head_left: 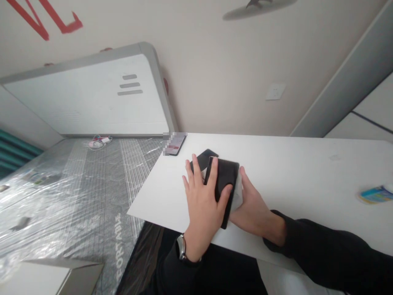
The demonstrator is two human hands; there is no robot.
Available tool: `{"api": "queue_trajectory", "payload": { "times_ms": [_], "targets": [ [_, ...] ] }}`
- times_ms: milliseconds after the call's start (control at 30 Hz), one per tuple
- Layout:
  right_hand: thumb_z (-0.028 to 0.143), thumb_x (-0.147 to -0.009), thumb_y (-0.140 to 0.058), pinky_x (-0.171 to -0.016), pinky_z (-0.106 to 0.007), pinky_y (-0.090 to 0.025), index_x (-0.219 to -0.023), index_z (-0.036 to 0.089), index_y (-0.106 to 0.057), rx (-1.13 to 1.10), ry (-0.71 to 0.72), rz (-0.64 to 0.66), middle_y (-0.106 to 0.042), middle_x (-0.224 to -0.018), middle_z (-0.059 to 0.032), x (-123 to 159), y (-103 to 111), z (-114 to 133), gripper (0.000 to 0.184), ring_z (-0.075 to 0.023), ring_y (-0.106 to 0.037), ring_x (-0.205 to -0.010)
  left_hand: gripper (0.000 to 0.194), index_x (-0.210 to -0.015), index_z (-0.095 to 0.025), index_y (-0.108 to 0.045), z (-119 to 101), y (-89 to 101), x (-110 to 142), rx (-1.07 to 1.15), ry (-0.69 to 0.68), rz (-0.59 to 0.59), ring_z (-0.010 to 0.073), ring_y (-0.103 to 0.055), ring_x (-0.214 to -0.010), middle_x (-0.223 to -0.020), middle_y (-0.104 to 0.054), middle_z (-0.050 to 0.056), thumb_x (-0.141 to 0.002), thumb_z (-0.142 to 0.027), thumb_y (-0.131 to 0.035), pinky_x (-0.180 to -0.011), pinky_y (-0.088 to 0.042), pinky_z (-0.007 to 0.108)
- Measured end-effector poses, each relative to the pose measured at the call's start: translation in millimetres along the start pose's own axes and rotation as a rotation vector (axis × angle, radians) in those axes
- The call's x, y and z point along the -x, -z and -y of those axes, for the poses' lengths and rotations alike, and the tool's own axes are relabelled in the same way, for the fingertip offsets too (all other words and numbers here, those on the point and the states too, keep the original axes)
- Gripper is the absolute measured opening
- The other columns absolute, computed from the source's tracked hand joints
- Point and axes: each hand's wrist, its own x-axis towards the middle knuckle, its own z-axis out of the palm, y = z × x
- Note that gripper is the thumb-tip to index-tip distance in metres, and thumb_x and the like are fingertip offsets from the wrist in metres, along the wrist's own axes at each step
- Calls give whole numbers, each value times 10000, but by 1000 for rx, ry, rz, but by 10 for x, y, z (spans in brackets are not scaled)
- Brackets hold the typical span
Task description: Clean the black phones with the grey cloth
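The left hand lies spread across a black phone case on the table. The right hand presses against the case's edge, its fingers hidden, so its hold can't be told. A white sheet shows underneath.

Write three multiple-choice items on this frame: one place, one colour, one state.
1. The wristwatch is on: A) the left wrist B) the right wrist C) the table.
2. The flat rectangular object under the left hand is: A) red B) black C) blue.
3. The mattress is: A) bare B) under a blanket C) wrapped in clear plastic.

Answers:
1. A, the band sits just above the left hand.
2. B, its dark face shows past the fingers.
3. C, glossy sheeting lies over its grey cover.
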Motion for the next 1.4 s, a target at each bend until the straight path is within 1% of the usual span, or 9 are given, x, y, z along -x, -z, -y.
{"api": "queue_trajectory", "payload": {
  "times_ms": [200,300,367,433,533,700,900,1200,1400],
  "targets": [
    [536,-1063,75,-1137,-486,-477,-1387,220,-647,-473,-277,85,-782,-1189,-104,-59,-21,156,853,-230,-660,-1286,667,-1622,-339,-259,21,-112,15,378,131,-87,310,-102,-1623,-1771,45,64,-1022,-394,-545,-1277,-270,509],
    [652,-1028,34,-1114,-510,-494,-1290,192,-698,-765,-442,130,-769,-1195,-140,-72,1,195,903,-276,-655,-1288,662,-1573,-367,-344,39,-88,55,730,329,-242,257,-438,-1497,-1738,-225,62,-982,-385,-641,-1089,-517,349],
    [725,-997,19,-1083,-522,-521,-1281,182,-694,-853,-480,172,-766,-1187,-150,-58,11,202,940,-298,-676,-1251,528,-1485,-340,-491,49,-93,80,1057,572,-276,148,-716,-1074,-1507,-579,53,-983,-390,-646,-762,-585,190],
    [751,-1002,-151,-1055,-523,-549,-1319,175,-655,-880,-501,182,-760,-1200,-149,-30,10,185,827,-308,-697,-1209,294,-1278,-264,-679,38,-135,101,1393,853,-206,70,-685,-685,-1078,-765,8,-1034,-374,-557,-596,-534,140],
    [625,-928,-578,-1016,-516,-581,-1350,185,-585,-764,-519,38,-745,-1237,-141,11,6,119,609,-317,-717,-1155,415,-974,-184,-778,-38,-229,133,1661,1068,-90,98,-709,-695,-807,-756,13,-1086,-349,-414,-759,-584,179],
    [536,-846,-732,-1004,-556,-554,-1153,207,-621,-297,-482,-93,-742,-1138,-125,-1,52,5,464,-324,-706,-1074,607,-980,-129,-800,-165,-215,192,1822,1133,-5,192,-759,-951,-957,-808,90,-1096,-471,-312,-988,-565,289],
    [513,-876,-688,-1207,-576,-354,-1420,234,-445,-102,-247,-125,-539,-1466,-144,-71,54,-197,658,-330,-500,-1386,500,-1041,-150,-793,-109,-71,204,1816,1152,74,201,-770,-914,-983,-818,73,-1081,-458,-401,-1059,-529,350],
    [350,-959,-580,-1134,-535,-424,-1256,262,-492,69,-6,-416,-519,-1371,-126,-53,109,-166,323,-290,-522,-1305,165,-1003,-124,-764,135,-113,153,1542,929,-137,164,-755,-764,-949,-813,64,-903,-254,-743,-812,-597,259],
    [404,-890,-656,-744,-428,-590,-1094,234,-532,-90,-303,25,-663,-939,-50,30,12,-51,292,-229,-656,-805,431,-925,-160,-748,289,-170,181,1348,805,-280,150,-726,-682,-807,-787,20,-626,-377,-971,-689,-577,240]
  ]
}}
